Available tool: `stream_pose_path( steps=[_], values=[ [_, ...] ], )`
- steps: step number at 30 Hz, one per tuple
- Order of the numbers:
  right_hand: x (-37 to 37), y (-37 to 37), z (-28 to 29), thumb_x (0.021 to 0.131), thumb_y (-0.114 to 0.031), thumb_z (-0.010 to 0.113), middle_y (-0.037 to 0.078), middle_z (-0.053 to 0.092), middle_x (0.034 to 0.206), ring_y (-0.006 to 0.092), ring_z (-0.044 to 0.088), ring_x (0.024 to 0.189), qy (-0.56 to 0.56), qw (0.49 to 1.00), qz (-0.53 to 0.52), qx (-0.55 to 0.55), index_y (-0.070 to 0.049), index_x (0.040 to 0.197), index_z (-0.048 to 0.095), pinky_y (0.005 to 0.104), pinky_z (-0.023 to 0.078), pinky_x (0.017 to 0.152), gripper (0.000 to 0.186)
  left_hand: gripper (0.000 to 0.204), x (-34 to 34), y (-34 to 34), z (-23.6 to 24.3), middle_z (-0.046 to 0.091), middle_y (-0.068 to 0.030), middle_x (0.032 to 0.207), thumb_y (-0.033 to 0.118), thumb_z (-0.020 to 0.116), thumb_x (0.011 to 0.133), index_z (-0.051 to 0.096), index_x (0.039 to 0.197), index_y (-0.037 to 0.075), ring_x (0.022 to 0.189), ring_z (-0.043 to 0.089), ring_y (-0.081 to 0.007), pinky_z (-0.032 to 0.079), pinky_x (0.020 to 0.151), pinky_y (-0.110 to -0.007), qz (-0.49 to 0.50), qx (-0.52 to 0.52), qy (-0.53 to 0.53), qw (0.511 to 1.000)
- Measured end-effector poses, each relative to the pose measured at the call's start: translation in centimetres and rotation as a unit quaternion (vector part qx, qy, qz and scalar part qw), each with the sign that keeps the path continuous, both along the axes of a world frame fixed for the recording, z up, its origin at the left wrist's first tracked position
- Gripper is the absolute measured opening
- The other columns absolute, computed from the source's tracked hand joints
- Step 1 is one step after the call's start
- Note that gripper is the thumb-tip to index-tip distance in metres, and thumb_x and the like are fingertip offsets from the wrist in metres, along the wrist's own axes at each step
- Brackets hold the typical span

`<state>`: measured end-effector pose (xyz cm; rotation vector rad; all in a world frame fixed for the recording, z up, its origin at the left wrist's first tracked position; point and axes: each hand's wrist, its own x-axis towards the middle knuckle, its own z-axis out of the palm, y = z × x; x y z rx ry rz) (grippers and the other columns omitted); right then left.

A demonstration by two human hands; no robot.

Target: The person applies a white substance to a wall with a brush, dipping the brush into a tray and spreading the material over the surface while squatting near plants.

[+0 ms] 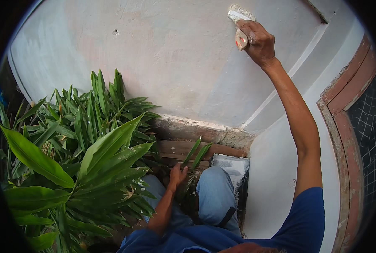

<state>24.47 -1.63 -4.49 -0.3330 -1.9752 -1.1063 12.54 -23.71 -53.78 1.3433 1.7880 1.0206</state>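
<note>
My right hand [260, 43] is raised against the upper part of the wall and closed round the handle of a wide paintbrush [241, 16]. The brush has pale bristles pointing up, a whitish band coated in paint and a worn handle with a red mark. Its bristles are at the surface of the patchy pale wall [162, 59]. Low between my knees, my left hand [178, 176] has its fingers curled in beside two narrow green leaves [197, 154]. Whether it grips their stem or something else is hidden.
A paint-smeared tray [233, 165] stands beside my right knee, partly covered by it. Dense leafy plants [91, 164] crowd the left side. Brownish boards [202, 149] lie along the wall's foot. To the right are a white side wall [276, 185] and a reddish frame with dark mesh [344, 126].
</note>
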Motion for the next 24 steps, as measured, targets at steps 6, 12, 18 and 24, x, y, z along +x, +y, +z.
stream_pose_path(
  steps=[6,12,18,24],
  values=[
    [7.5,-4.0,-22.2,0.074,-0.010,0.066,0.004,0.064,0.084,0.0167,0.062,0.071,0.053,0.883,0.003,-0.466,-0.007,0.092,0.063,0.0272,0.050,0.061,0.019,0.042,2.5,-0.1,3.2,0.062,-0.0199,0.093,0.030,0.061,0.080,0.054,0.109,0.000,0.087,0.060,-0.0323,0.045,0.077,-0.038,0.031,0.020,-0.100,0.994],
    [17.2,-9.1,-32.7,0.076,-0.010,0.067,0.008,0.066,0.087,0.0107,0.060,0.072,0.249,0.732,-0.127,-0.621,0.001,0.093,0.064,0.0254,0.048,0.066,0.021,0.036,2.1,-2.6,6.4,0.062,-0.0101,0.085,0.018,0.060,0.083,0.051,0.112,-0.003,0.075,0.059,-0.0137,0.047,0.065,-0.027,0.070,0.032,-0.128,0.989],
    [26.9,-9.1,-43.4,0.074,-0.034,0.063,0.022,0.062,0.068,0.0298,0.062,0.061,0.168,0.730,-0.228,-0.622,0.006,0.074,0.065,0.0358,0.047,0.061,0.040,0.038,2.4,-3.7,8.7,0.059,-0.0075,0.088,0.020,0.060,0.085,0.050,0.115,-0.002,0.077,0.056,-0.0107,0.046,0.070,-0.024,0.085,0.001,-0.140,0.987],
    [23.2,-10.9,-44.5,0.071,-0.018,0.070,0.011,0.066,0.076,0.0166,0.063,0.069,0.163,0.622,-0.248,-0.725,0.004,0.084,0.065,0.0297,0.048,0.065,0.026,0.039,2.5,-7.7,13.2,0.059,-0.0051,0.090,0.023,0.060,0.085,0.052,0.116,0.001,0.078,0.054,-0.0098,0.045,0.069,-0.024,0.133,-0.027,-0.046,0.990]
  ],
)
